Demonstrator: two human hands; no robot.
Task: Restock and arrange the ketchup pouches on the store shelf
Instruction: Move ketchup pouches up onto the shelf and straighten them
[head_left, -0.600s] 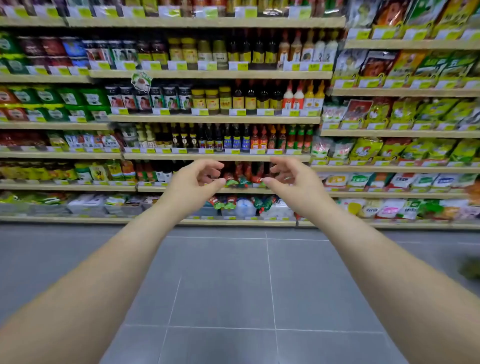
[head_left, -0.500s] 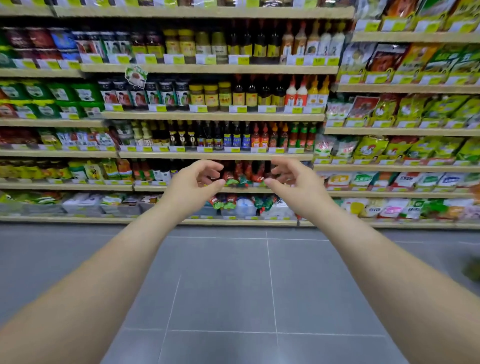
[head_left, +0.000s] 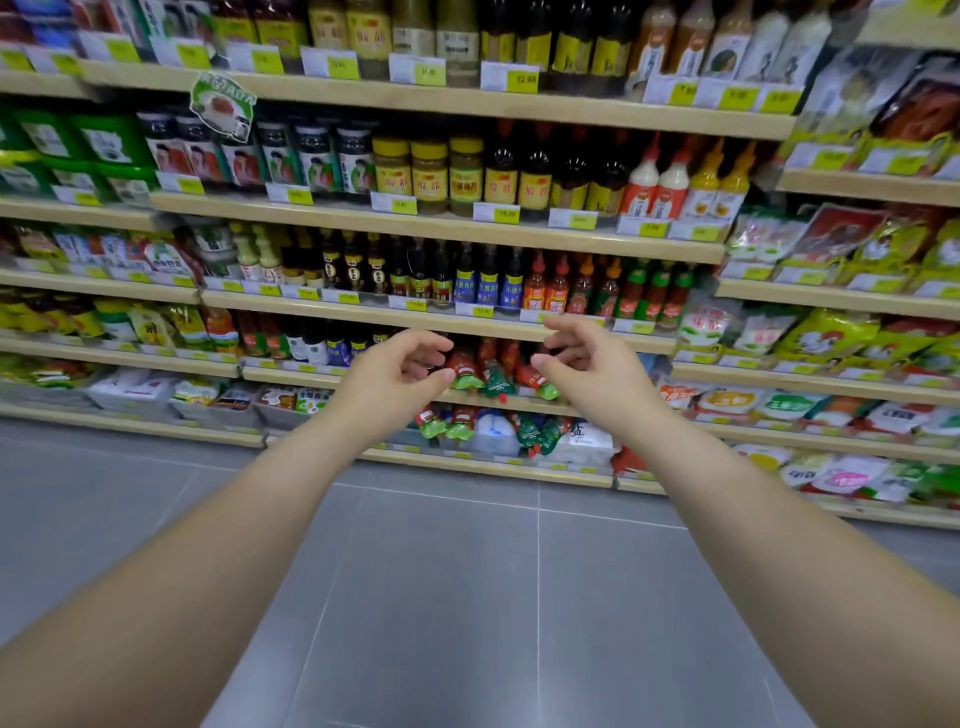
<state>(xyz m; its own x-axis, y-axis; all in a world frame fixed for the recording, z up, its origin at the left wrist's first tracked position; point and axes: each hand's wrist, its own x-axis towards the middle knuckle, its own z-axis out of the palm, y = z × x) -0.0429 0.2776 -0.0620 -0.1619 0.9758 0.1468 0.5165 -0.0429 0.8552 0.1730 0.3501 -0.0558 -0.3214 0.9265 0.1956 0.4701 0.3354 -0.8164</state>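
Red and green ketchup pouches (head_left: 491, 371) lean in a row on the second shelf from the floor (head_left: 779, 382), seen between my hands. More pouches of the same kind (head_left: 444, 421) lie on the bottom shelf below. My left hand (head_left: 392, 376) and my right hand (head_left: 587, 364) are stretched out in front of that row, short of the shelf. Both hands hold nothing, with the fingers curled and apart.
Sauce bottles (head_left: 488, 280) and jars (head_left: 428, 171) fill the shelves above. Packaged seasonings (head_left: 826, 338) fill the bay on the right, green packs (head_left: 47, 150) the left. White bags (head_left: 582, 441) lie on the bottom shelf. Grey tiled floor (head_left: 467, 597) separates me from the shelving.
The shelves have grown larger in view and tilted, so I have come closer. Both arms stay stretched forward, hands in much the same pose.
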